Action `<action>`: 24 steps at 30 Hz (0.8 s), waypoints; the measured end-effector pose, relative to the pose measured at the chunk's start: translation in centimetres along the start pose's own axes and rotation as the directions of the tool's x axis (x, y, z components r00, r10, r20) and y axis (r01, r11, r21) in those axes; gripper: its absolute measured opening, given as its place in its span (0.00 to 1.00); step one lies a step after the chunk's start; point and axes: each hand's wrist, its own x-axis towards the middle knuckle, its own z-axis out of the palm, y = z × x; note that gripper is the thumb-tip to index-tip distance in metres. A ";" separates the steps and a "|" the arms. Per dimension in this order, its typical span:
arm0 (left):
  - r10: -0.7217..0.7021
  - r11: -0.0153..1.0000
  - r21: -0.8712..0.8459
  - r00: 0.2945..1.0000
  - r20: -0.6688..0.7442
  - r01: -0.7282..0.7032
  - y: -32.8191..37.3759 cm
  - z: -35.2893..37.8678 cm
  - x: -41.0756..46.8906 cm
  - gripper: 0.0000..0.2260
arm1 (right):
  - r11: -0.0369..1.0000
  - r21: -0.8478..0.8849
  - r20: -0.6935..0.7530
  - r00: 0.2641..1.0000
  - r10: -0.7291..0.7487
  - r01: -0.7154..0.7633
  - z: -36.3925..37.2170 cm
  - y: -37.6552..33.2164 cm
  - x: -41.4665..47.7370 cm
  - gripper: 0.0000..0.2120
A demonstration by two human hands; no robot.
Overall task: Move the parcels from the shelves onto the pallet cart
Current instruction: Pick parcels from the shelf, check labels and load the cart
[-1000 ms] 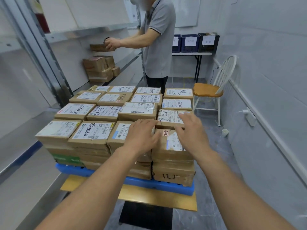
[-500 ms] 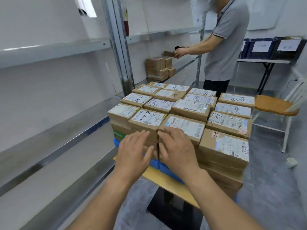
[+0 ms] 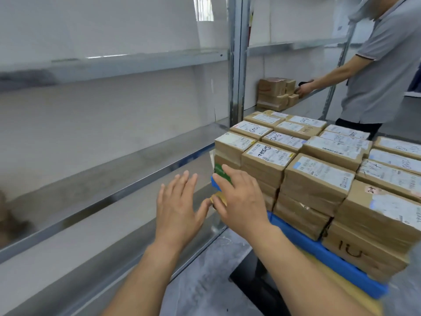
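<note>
Several brown cardboard parcels (image 3: 316,176) with white labels are stacked in layers on a blue pallet (image 3: 328,258) that lies on the yellow cart deck. My left hand (image 3: 176,207) and my right hand (image 3: 241,201) are stretched out side by side in front of the stack's near left corner, fingers straight, holding nothing. The right hand partly hides the corner of the pallet. A few more parcels (image 3: 274,93) sit on the metal shelf (image 3: 127,190) further back.
Another person in a grey shirt (image 3: 382,65) stands at the far right and reaches a hand to the parcels on the shelf. Long metal shelf boards run along the left, with an upright post (image 3: 237,65) beside the cart. Grey floor lies below.
The view has swung left toward the shelves. Both hands have left the top of the stack and moved left, off the near parcels, to the stack's left corner.
</note>
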 end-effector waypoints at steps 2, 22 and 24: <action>-0.017 1.000 0.024 1.000 -0.026 0.017 -2.2 -1.4 -0.9 0.29 | 1.000 0.014 0.008 1.000 -0.017 0.017 0.6 -2.7 0.5 0.22; -0.361 0.912 0.129 0.910 -0.201 0.390 -26.1 -15.7 -13.5 0.33 | 0.934 0.219 -0.042 0.959 -0.282 0.284 9.0 -31.6 4.0 0.20; -0.422 0.881 0.130 0.880 -0.219 0.455 -28.1 -16.9 -15.6 0.34 | 0.910 0.254 -0.036 0.944 -0.329 0.327 9.7 -34.6 3.6 0.20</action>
